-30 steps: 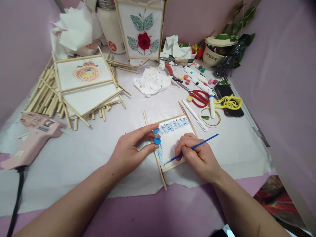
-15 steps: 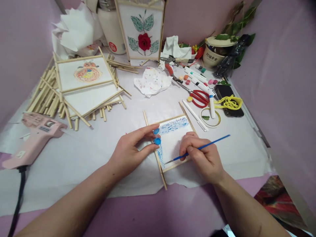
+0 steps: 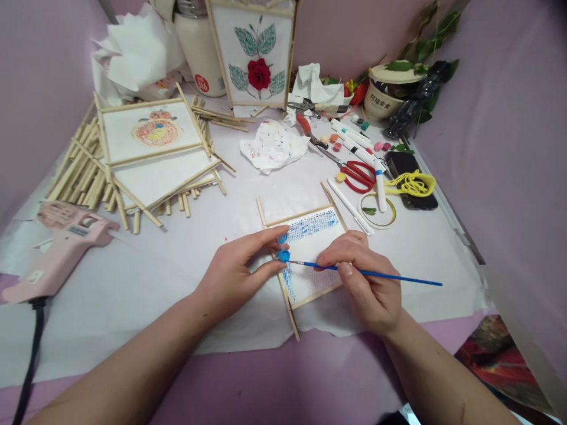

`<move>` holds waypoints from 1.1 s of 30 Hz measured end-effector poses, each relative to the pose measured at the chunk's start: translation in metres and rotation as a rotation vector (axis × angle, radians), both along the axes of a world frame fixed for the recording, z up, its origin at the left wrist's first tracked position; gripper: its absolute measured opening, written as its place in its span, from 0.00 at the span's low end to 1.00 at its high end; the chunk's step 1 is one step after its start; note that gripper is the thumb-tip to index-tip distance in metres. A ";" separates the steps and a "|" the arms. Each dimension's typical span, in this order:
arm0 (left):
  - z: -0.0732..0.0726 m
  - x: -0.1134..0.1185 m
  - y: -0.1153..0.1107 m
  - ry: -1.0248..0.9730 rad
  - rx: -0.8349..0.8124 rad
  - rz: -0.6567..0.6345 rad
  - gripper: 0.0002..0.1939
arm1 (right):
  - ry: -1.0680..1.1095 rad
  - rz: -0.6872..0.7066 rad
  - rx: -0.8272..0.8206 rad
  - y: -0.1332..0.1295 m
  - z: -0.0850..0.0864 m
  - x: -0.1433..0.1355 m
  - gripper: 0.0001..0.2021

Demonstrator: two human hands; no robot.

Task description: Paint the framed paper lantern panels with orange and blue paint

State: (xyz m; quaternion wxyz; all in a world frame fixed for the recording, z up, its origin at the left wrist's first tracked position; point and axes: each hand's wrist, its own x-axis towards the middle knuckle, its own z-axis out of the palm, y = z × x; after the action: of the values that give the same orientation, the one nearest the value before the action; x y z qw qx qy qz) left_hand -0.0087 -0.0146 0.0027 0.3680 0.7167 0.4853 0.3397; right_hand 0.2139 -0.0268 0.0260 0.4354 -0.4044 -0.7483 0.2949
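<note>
My left hand (image 3: pixel 237 262) pinches a small blue paint pot (image 3: pixel 284 255) with its open lid (image 3: pixel 282 237) between thumb and forefinger, above the left edge of a wood-framed panel (image 3: pixel 305 254). In my right hand (image 3: pixel 367 274) is a thin blue paintbrush (image 3: pixel 398 278), held like a pen. Its bristle tip is at the paint pot's rim; whether it touches the paint I cannot tell. The panel is white mesh with blue dabs along its top and left side. The right hand covers its right part.
At left lie a pink glue gun (image 3: pixel 66 251) and a heap of wooden sticks (image 3: pixel 88 171) under a framed picture (image 3: pixel 150 133). A crumpled tissue (image 3: pixel 274 146), red-handled scissors (image 3: pixel 358 177), a white pen (image 3: pixel 349 206), a tape roll (image 3: pixel 393 216) and a phone (image 3: pixel 425 200) lie beyond the hands.
My right hand has brought the brush tip up from the panel's lower left corner to the paint pot, and the brush handle has swung downward. The left hand has barely moved.
</note>
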 end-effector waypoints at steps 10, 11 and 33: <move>-0.001 -0.001 0.000 0.011 0.002 -0.005 0.25 | 0.009 -0.014 -0.021 0.000 0.000 0.000 0.12; -0.001 -0.001 0.001 0.005 -0.001 -0.004 0.25 | 0.037 -0.027 -0.023 -0.001 -0.001 0.001 0.12; -0.002 0.000 0.001 -0.048 -0.020 0.009 0.26 | -0.073 -0.005 -0.309 0.005 -0.002 0.001 0.13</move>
State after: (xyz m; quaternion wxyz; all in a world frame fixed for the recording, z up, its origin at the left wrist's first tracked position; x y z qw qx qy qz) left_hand -0.0088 -0.0132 0.0007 0.3853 0.7024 0.4828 0.3535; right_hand 0.2148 -0.0219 0.0242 0.3413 -0.4787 -0.7085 0.3904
